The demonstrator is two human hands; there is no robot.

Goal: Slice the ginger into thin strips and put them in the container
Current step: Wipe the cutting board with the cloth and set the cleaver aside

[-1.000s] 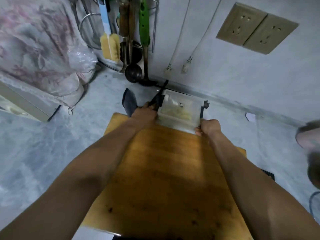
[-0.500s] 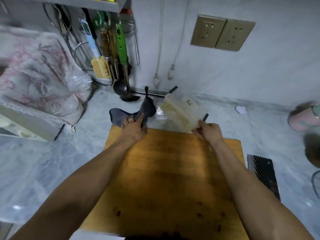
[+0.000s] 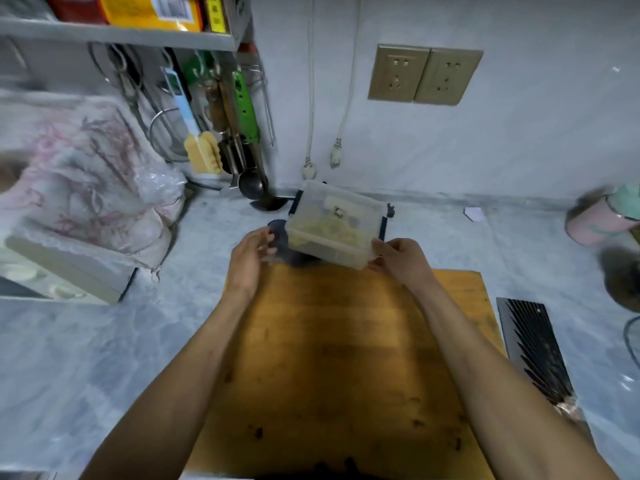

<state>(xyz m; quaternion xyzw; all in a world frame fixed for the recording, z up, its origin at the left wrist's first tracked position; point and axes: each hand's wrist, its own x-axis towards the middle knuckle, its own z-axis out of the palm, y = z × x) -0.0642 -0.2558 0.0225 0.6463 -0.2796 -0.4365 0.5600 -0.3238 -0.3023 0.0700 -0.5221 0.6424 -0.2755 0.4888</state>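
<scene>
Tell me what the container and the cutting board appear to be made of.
Container: probably translucent plastic, since the pale ginger strips show cloudily through its walls; dark clips on its sides. Cutting board: looks like wood or bamboo, warm brown, matte, with dark specks.

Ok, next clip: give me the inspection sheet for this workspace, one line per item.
Surface: grey marbled counter with a bare, stained wooden cutting board on it.
Job's things: clear plastic container, tilted, pale ginger strips inside; no knife seen.
Clutter: dark cloth behind the board; black ridged rack at right; pink cup, blurred.
Hands: right hand grips the container's near corner; left hand is beside it, fingers loosely curled, holding nothing.
Cables: two white plugs dangle unplugged.
Surroundings: wall sockets, hanging utensils, shelf, floral-covered appliance.
</scene>
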